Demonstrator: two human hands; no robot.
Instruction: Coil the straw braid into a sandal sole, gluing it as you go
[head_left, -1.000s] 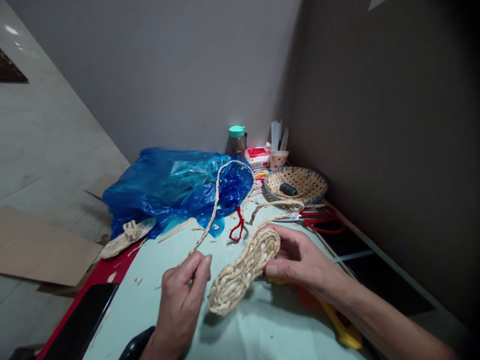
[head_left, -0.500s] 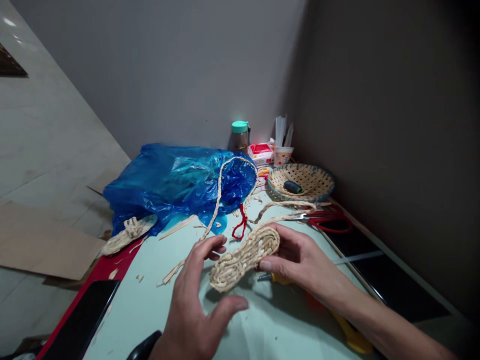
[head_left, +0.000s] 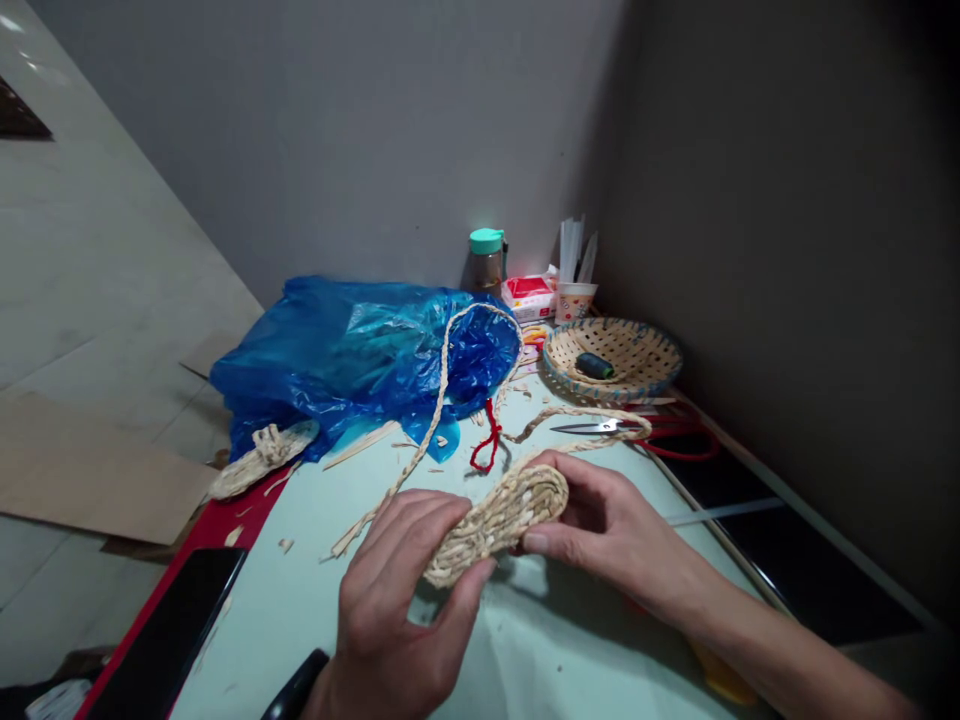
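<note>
A small sole of coiled, braided straw is held just above the pale green table top, its flat face turned towards me. My left hand grips its near left end, fingers over the top edge and thumb along the lower one. At the far right end my right hand pinches it between thumb and fingers. Past the hands, a long straw braid loops over the blue bag and back across the table. A loop of red yarn lies just behind the sole.
A blue plastic bag fills the back left, with a finished straw slipper beside it. Red-handled scissors lie before a woven basket holding a dark thread spool. A black phone rests at the left edge.
My left hand has closed from an open pose onto the near left end of the straw sole. My right hand keeps its hold. The view has shifted slightly.
</note>
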